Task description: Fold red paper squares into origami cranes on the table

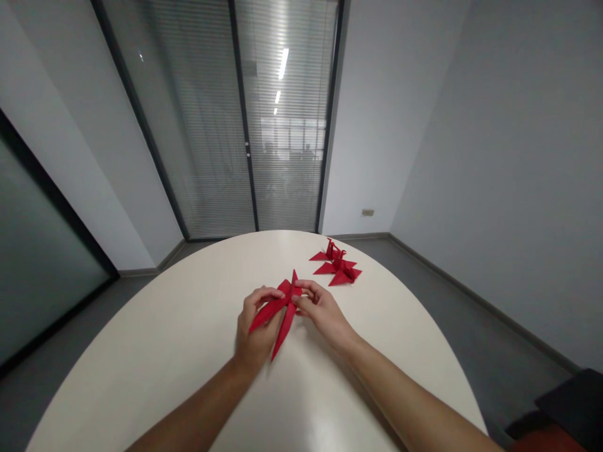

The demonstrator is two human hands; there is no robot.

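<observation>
Between my two hands, a little above the table, is a red paper crane (284,322), partly folded, with long pointed flaps. One flap points down toward me and another points away. My left hand (257,326) is closed around its left side, the thumb behind the flaps and fingers curled over the top. The fingertips of my right hand (320,307) pinch the paper on its right side. Some of the folds are hidden by my fingers. Beyond my right hand, several finished red paper cranes (338,263) stand close together on the table.
The round cream-white table (188,351) curves away in front of me. Behind it is a glass partition (207,125) with blinds in a dark frame. A wall socket (368,213) sits low on the white wall. A dark chair (575,402) is at the lower right.
</observation>
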